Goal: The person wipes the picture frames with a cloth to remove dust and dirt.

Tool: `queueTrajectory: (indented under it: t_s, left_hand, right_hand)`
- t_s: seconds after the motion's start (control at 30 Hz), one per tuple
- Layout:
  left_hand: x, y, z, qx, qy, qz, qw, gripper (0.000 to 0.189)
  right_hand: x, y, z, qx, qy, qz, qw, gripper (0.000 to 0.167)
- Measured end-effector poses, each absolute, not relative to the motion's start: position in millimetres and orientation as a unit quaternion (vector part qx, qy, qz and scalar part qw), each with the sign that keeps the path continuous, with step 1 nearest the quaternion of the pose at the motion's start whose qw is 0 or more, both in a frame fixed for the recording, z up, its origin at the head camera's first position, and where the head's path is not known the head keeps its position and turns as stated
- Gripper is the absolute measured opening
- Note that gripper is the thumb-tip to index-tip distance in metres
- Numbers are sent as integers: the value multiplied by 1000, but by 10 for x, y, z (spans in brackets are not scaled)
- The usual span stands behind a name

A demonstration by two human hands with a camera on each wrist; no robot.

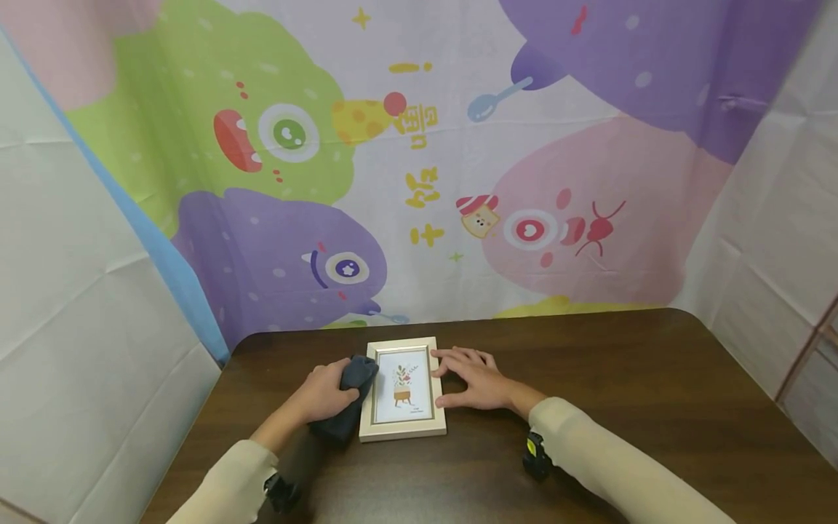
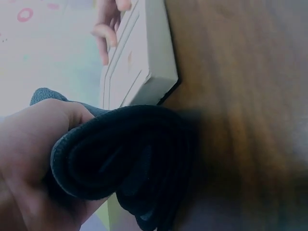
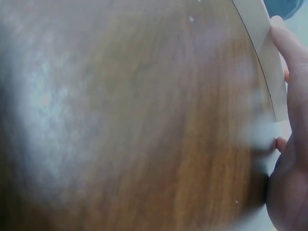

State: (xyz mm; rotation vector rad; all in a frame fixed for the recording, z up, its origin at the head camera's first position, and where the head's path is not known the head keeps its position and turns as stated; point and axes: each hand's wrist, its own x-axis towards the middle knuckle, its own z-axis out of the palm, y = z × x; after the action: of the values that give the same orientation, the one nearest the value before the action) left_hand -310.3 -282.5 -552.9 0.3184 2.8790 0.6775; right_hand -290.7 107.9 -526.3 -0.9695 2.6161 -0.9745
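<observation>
A cream picture frame [image 1: 402,431] with a potted-plant print lies face up on the dark wooden table. My left hand [image 1: 325,393] grips a folded dark grey cloth [image 1: 342,424], whose upper end touches the frame's left side. In the left wrist view the cloth [image 2: 130,149] shows as a thick roll of layers beside the frame's corner. On the other side, my right hand [image 1: 476,380] rests its fingertips and thumb along the frame's right edge, fingers spread and slightly bent. The right wrist view shows the thumb against the frame's side [image 3: 262,53].
The brown table [image 1: 589,437] extends to both sides and in front of the frame. A cartoon-printed curtain [image 1: 445,160] hangs behind its back edge. White sheets [image 1: 85,306] hang at left and right. Each wrist wears a small black camera [image 1: 537,457].
</observation>
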Motion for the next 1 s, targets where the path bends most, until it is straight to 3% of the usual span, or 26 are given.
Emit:
queueTrajectory:
  t_s: [0.2,0.43,0.63,0.77,0.87,1.0]
  left_hand:
    - [-2866,-2820,-5439,150,961,220,75,76]
    - [-2745,-2836,-5496,125,962,223,93,78]
    - [-2267,-2526,-4842,132,954,249,103,69]
    - [-2315,-2603,-5023,146,954,243,94,67]
    - [-2508,-2783,-5364,166,951,244,94,73]
    - [-2594,-2840,-5435,175,947,251,101,73]
  right_hand:
    - [-2916,1071,-5268,-321,884,-326,95,43]
    - [-2891,1056,-5235,-317,888,-318,101,40]
    - [-2883,1054,-5232,-315,887,-321,99,39]
    - [-2875,1048,-5222,-316,887,-322,98,39]
    - [-2872,1047,-5223,-320,886,-322,95,39]
    - [-2870,1049,-5231,-321,886,-323,91,39]
